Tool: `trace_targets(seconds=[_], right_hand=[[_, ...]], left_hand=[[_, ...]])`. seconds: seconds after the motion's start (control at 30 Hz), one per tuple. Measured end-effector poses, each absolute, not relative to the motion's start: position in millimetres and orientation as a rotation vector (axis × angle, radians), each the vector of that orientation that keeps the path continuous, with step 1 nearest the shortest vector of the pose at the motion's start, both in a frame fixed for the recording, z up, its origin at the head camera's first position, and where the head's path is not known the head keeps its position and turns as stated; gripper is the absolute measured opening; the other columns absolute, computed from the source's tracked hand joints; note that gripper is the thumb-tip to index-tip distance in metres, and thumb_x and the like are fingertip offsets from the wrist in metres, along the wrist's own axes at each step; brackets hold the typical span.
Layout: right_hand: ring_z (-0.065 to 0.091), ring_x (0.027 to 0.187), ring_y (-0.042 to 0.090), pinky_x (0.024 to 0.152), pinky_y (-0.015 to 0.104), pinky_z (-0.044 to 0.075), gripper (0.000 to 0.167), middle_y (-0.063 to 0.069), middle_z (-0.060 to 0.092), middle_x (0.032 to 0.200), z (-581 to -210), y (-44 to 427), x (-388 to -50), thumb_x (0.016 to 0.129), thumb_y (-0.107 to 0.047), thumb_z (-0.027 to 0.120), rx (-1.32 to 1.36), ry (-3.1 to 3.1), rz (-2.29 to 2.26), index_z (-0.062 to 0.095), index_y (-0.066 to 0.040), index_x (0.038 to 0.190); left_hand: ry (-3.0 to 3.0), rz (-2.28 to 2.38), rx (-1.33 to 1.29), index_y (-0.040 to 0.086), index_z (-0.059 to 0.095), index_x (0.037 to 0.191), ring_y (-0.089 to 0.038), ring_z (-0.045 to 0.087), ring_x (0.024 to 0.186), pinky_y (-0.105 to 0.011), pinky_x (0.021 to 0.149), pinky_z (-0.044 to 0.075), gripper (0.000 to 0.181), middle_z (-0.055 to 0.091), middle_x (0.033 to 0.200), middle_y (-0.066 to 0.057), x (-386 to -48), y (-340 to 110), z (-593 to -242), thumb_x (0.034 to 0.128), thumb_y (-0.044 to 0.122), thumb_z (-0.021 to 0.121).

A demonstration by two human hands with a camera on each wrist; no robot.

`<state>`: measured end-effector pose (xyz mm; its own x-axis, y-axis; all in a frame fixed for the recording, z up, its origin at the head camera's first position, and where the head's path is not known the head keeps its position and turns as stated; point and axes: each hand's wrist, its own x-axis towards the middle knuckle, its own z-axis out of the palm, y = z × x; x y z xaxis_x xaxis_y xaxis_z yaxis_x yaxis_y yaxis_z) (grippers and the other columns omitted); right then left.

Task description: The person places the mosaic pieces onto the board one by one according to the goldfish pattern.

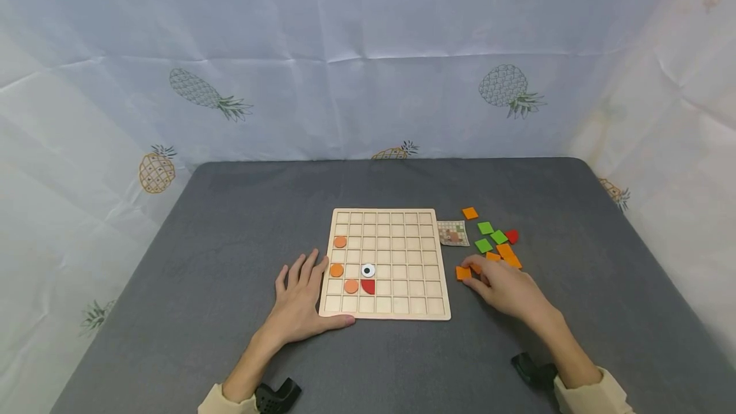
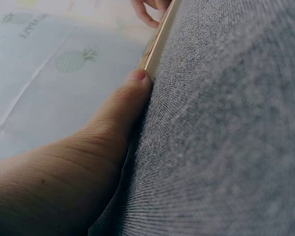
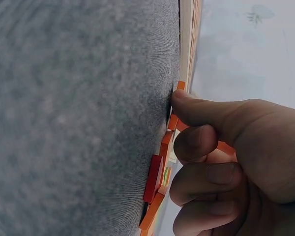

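A wooden grid board point(image 1: 401, 269) lies on the grey table. My left hand point(image 1: 299, 309) rests at its near left corner, fingers spread along the left side and thumb point(image 2: 137, 76) against the front edge. Three orange discs, one of them this disc point(image 1: 336, 270), sit in cells on the left. Beside them are a white eye piece point(image 1: 368, 270) and a red quarter-round piece point(image 1: 368, 286). To the right of the board my right hand point(image 1: 508, 289) pinches an orange square tile point(image 1: 463, 273) between thumb and forefinger, low over the table; the wrist view shows the other fingers curled.
Several orange tiles point(image 1: 506, 253) lie loose beyond the right hand. Green tiles point(image 1: 485, 228), a red piece point(image 1: 512, 236) and another orange tile point(image 1: 470, 213) are scattered farther back. A small printed pattern card point(image 1: 453, 234) touches the board's right side.
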<state>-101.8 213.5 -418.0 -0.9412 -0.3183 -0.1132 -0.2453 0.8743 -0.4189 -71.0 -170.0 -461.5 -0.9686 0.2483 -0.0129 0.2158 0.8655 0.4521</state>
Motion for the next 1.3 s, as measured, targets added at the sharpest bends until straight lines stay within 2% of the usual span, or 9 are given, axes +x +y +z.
trace_targets(seconds=[0.47, 0.8, 1.1, 1.3], right_hand=[[0.040, 0.056, 0.010, 0.048, 0.025, 0.027, 0.030, -0.004, 0.044, 0.062, -411, 207, -99, 0.096, -0.024, 0.072, -0.396, 2.909, -0.637, 0.068, -0.010, 0.122], [0.035, 0.046, 0.007, 0.047, 0.021, 0.025, 0.030, -0.006, 0.042, 0.055, -404, 200, -103, 0.096, -0.023, 0.071, -0.432, 2.924, -0.700, 0.069, -0.009, 0.124], [0.039, 0.047, 0.009, 0.046, 0.022, 0.028, 0.044, -0.005, 0.047, 0.057, -395, 183, -109, 0.098, -0.022, 0.070, -0.474, 2.913, -0.746, 0.062, -0.006, 0.138], [0.040, 0.047, 0.009, 0.045, 0.022, 0.029, 0.033, -0.005, 0.047, 0.057, -393, 169, -115, 0.097, -0.022, 0.071, -0.491, 2.925, -0.765, 0.066, -0.010, 0.127]], left_hand=[[2.969, 0.695, 0.369, 0.008, 0.030, 0.161, -0.044, 0.017, 0.155, -0.069, 0.118, 0.007, 0.122, 0.020, 0.170, -0.020, -69, -170, -463, 0.0705, 0.075, 0.076], [2.980, 0.690, 0.380, 0.008, 0.030, 0.161, -0.045, 0.019, 0.154, -0.069, 0.117, 0.009, 0.121, 0.022, 0.169, -0.019, -70, -170, -461, 0.0704, 0.074, 0.077], [2.981, 0.689, 0.379, 0.008, 0.031, 0.161, -0.045, 0.020, 0.154, -0.069, 0.117, 0.009, 0.121, 0.022, 0.169, -0.019, -70, -170, -460, 0.0703, 0.074, 0.077], [2.973, 0.678, 0.377, 0.008, 0.030, 0.161, -0.045, 0.019, 0.154, -0.069, 0.117, 0.009, 0.121, 0.022, 0.169, -0.019, -71, -170, -460, 0.0703, 0.074, 0.076]])
